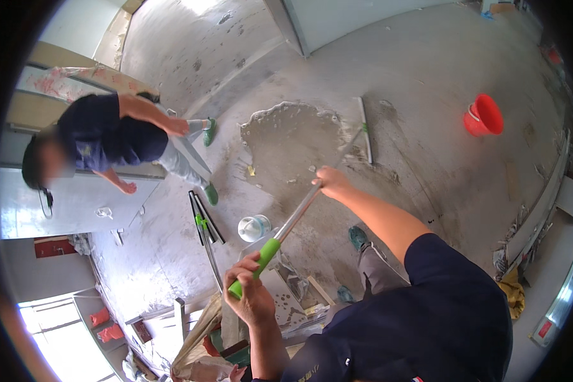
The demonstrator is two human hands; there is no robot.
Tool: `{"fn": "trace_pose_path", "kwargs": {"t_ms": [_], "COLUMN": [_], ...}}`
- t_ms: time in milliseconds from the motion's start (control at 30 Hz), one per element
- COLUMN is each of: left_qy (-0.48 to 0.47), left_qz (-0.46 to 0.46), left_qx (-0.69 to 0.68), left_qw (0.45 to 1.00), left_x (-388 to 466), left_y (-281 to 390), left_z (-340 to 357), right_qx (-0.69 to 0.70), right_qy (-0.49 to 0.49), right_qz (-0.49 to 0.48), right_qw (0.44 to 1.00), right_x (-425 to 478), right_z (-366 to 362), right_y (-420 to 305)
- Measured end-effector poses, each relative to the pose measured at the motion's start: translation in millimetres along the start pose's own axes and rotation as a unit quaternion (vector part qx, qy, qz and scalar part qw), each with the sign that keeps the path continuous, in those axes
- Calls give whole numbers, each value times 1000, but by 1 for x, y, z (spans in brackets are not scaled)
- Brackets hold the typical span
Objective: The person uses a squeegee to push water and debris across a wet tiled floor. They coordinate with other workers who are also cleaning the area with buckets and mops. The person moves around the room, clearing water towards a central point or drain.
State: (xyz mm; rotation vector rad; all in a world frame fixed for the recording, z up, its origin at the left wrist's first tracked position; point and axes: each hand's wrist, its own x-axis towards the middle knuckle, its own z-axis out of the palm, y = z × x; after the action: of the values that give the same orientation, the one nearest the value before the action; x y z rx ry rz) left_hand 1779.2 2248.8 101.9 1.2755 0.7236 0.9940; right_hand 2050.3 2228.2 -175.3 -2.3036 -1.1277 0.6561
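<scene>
My left hand (250, 289) is wrapped around the green grip (269, 255) of a long-handled floor squeegee. Farther along, my right hand (333, 183) holds its metal pole (298, 212). The squeegee's straight head (365, 131), with a green clamp at its middle, lies on the floor at the right edge of a wet grey patch (291, 143) with a pale, foamy rim. A similar tool with black-edged bars and a green clamp (201, 222) rests on the floor to the left. Between it and my pole stands a white plastic bucket or tub (254, 228).
A person (114, 129) in a dark shirt and green shoes stands at left. A red bucket (482, 116) is at right. Boards and scrap (286, 301) lie near my feet; long panels (537, 215) line the right side. Another person's fingers (237, 372) show at the bottom.
</scene>
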Motion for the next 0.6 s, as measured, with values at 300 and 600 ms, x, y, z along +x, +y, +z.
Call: {"fn": "trace_pose_path", "kwargs": {"t_ms": [300, 600], "left_qy": [27, -114], "left_qz": [62, 21], "left_qx": [-45, -144], "left_qw": [997, 983], "left_x": [82, 272], "left_y": [95, 86], "left_z": [-69, -73], "right_qx": [70, 123], "right_qy": [-32, -109], "right_qz": [-98, 43], "right_qw": [992, 985], "right_x": [-4, 47], "right_z": [-20, 13], "right_y": [-133, -174]}}
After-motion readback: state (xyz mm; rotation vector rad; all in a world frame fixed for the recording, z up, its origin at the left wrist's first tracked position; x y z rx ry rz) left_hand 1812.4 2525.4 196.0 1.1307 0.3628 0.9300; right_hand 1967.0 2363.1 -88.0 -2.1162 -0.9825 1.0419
